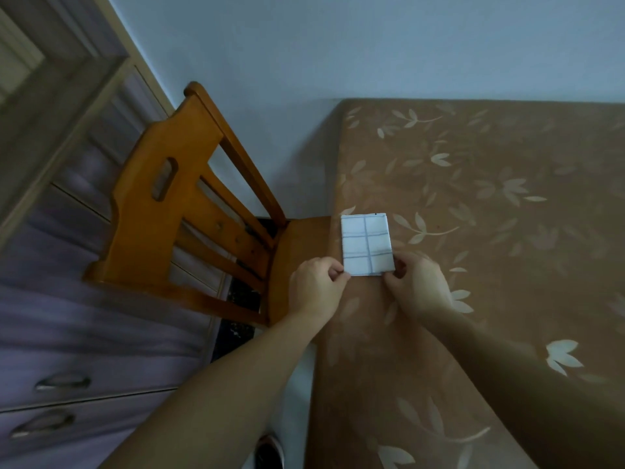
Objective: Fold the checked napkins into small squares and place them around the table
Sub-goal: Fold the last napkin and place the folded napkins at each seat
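Note:
A white napkin with thin grey checks (367, 243) lies folded into a small rectangle near the left edge of the table (490, 214), which wears a brown cloth with pale leaf prints. My left hand (318, 287) pinches the napkin's near left corner between thumb and fingers. My right hand (417, 284) pinches its near right corner. Both hands sit at the napkin's near edge, and the far part of the napkin rests flat on the cloth.
A wooden chair (189, 211) stands tucked against the table's left side, its seat under the edge. Purple drawers with metal handles (61, 382) fill the left. A pale wall runs behind the table.

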